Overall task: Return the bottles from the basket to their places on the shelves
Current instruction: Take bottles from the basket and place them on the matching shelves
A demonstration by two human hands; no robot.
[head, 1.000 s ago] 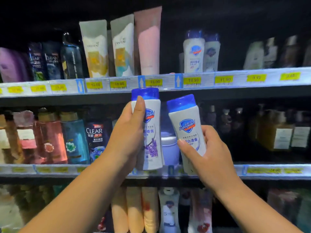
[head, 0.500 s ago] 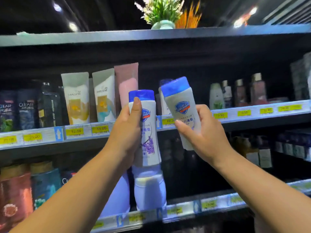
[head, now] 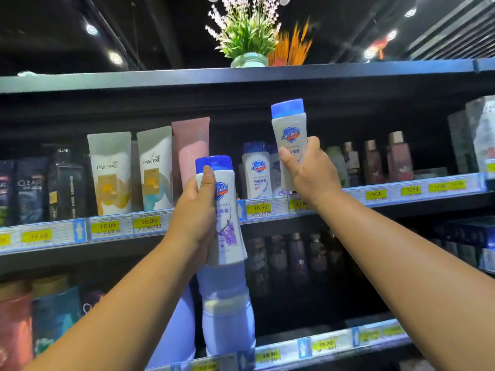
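My left hand grips a white Safeguard bottle with a blue cap and a lavender label, held upright in front of the upper shelf's edge. My right hand holds a second white Safeguard bottle with a blue cap, raised higher and just right of two matching Safeguard bottles that stand on that shelf. The basket is out of view.
Pantene tubes and a pink tube stand left of the Safeguard row; dark Clear bottles further left. Small brown-capped bottles stand to the right. A large pale-blue bottle sits on the lower shelf. A potted plant tops the unit.
The view has tilted upward. My right hand has lifted its bottle up to the upper shelf beside the matching bottles. My left hand keeps its bottle lower, near the shelf edge.
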